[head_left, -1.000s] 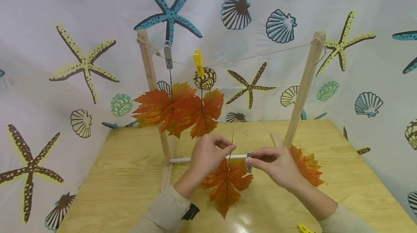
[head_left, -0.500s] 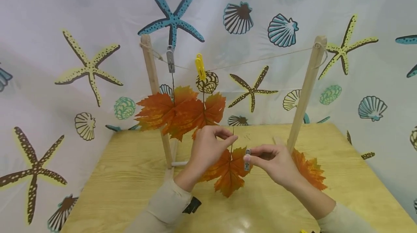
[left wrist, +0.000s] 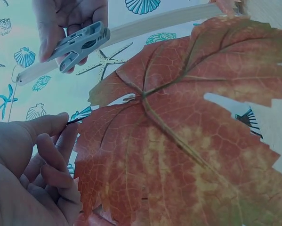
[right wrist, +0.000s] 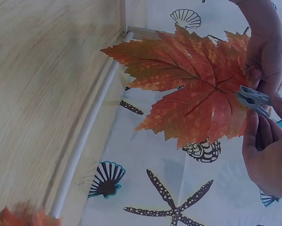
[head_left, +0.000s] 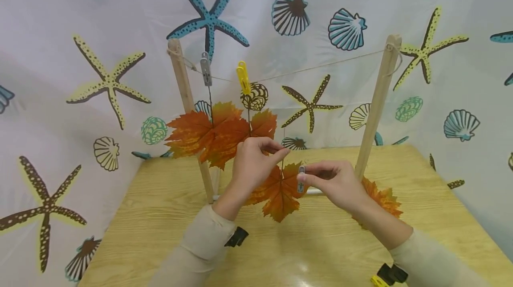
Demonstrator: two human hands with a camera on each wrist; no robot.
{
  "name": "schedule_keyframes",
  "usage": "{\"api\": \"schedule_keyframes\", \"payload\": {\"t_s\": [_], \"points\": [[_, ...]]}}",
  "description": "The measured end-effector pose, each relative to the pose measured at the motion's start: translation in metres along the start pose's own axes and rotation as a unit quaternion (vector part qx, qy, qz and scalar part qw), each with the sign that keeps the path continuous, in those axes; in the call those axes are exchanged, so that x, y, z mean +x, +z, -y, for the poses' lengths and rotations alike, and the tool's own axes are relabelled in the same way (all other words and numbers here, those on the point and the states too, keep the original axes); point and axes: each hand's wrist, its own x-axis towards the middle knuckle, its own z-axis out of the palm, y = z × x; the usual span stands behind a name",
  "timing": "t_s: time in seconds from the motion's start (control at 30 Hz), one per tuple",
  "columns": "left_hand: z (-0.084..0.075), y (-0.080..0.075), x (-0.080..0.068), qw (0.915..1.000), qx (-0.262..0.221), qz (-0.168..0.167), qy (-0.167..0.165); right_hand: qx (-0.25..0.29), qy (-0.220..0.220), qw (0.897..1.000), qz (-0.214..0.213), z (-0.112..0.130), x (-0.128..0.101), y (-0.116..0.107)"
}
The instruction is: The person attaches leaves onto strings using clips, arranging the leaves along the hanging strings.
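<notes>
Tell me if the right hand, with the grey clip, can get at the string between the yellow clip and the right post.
Probably yes. The right hand pinches the grey clip below the string, and that stretch looks bare, with nothing between.

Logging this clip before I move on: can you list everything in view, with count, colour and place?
Held leaf: 1, orange, hanging by its stem from the left hand, above the table.
Grey clothespin: 1, grey, in the right hand beside the held leaf.
Hung leaves: 2, orange, overlapping, under the string at its left end.
Pegs on the string: 2, grey and yellow, each holding a leaf stem.
String: 1, tan, stretched between the posts.
Posts: 2, pale wood, left and right.
Spare leaf: 1, orange, on the table behind the right hand.
Yellow clothespin: 1, at the table's near edge.
Table: 1, light wood.
Backdrop: 1, white, starfish-and-shell print.
Left hand: pinches the leaf stem.
Right hand: grips the grey clothespin.
</notes>
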Motion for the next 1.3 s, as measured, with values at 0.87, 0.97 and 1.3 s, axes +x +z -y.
{"api": "schedule_keyframes", "payload": {"t_s": [0.87, 0.97, 1.3], "points": [[-0.018, -0.014, 0.017, 0.9999, 0.006, -0.010, 0.002, -0.027, -0.049, 0.998, -0.011, 0.038, 0.031, -0.008], [-0.019, -0.015, 0.020, 0.9999, 0.005, -0.016, 0.005, -0.037, -0.048, 0.998, -0.014, 0.043, 0.035, -0.009], [-0.022, -0.020, 0.027, 0.9991, 0.017, -0.032, 0.021, -0.095, -0.079, 0.992, -0.011, 0.059, 0.052, -0.014]]}}
